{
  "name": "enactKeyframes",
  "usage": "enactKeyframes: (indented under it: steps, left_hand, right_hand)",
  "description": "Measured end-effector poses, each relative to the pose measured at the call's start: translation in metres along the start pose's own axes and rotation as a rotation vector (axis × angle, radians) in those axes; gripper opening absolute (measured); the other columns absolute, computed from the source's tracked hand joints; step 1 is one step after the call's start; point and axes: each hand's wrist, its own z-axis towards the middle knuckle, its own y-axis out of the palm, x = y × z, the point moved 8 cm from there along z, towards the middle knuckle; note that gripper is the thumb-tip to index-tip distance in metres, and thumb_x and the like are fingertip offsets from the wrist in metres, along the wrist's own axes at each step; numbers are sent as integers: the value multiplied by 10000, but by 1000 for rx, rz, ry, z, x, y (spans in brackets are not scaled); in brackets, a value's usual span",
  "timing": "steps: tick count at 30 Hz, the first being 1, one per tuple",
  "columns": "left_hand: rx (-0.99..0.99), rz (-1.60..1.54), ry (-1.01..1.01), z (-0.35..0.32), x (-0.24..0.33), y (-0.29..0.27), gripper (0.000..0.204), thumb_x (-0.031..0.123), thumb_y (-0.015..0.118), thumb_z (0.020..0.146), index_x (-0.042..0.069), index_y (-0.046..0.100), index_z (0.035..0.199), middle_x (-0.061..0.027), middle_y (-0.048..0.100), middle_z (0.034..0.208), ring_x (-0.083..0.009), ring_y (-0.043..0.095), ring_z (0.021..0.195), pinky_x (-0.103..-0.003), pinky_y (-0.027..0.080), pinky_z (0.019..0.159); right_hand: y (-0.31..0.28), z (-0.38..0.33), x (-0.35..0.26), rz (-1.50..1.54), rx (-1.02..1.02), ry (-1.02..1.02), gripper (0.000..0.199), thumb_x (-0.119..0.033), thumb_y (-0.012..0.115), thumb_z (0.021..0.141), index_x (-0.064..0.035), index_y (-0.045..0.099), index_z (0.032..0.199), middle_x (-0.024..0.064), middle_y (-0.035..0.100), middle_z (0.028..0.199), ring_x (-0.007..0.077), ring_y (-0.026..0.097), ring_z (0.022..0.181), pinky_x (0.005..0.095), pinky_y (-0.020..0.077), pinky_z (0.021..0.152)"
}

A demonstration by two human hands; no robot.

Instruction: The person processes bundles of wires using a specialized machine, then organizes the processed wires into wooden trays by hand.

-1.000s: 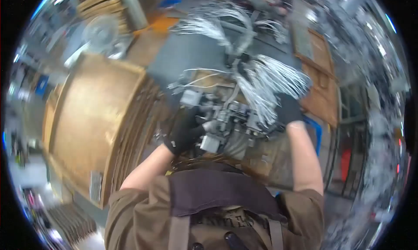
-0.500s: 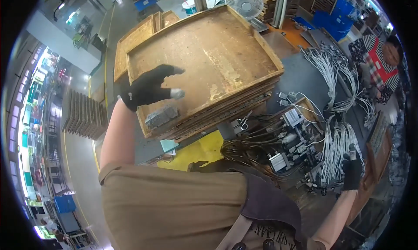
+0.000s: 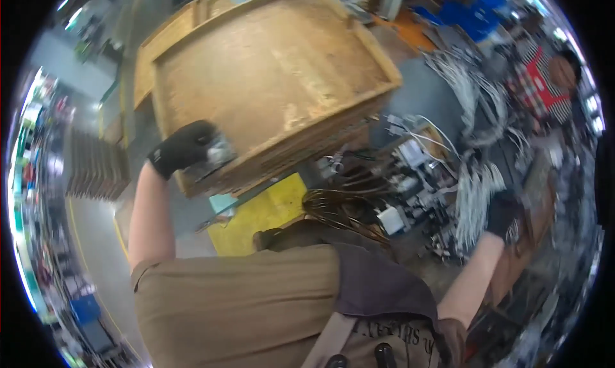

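Note:
My left hand (image 3: 186, 147), in a black glove with pale fingertips, curls around small grey blocks (image 3: 210, 167) at the near left corner of a wooden tray (image 3: 256, 60). The fingers hide much of the blocks, and blur softens their shape. My right hand (image 3: 503, 213), also in a black glove, is low beside a bundle of white cables (image 3: 473, 198). Its fingers are smeared, and whether it holds anything does not show.
The tray tops a stack of similar trays. White adapters (image 3: 391, 219) and a coil of dark cables (image 3: 327, 206) lie between my hands. A yellow sheet (image 3: 259, 217) is on the table near me. Across the table at right sits a person in a red apron (image 3: 544, 86).
My left hand has come down and closed over the grey blocks in the tray corner. My right hand has shifted slightly beside the white cables. The whole view has moved.

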Motion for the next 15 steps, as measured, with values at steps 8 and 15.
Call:
enactKeyframes:
  steps: [8,15]
  left_hand:
    - [190,-340,163,-2,84,4,577,220,725,723,5,510,1215,-99,628,1083,-206,599,1036,-335,471,897]
    - [177,-736,473,41,163,107,378,156,618,879,34,471,1205,-120,544,1144,-268,564,1088,-374,495,905]
  right_hand:
    - [-101,-30,-89,1088,-403,-558,316,-369,611,811,-108,663,981,138,668,966,311,654,862,409,509,726]
    - [-81,7,-46,2394,-165,217,198,-258,588,892,-60,605,887,59,626,827,189,624,841,297,475,724]
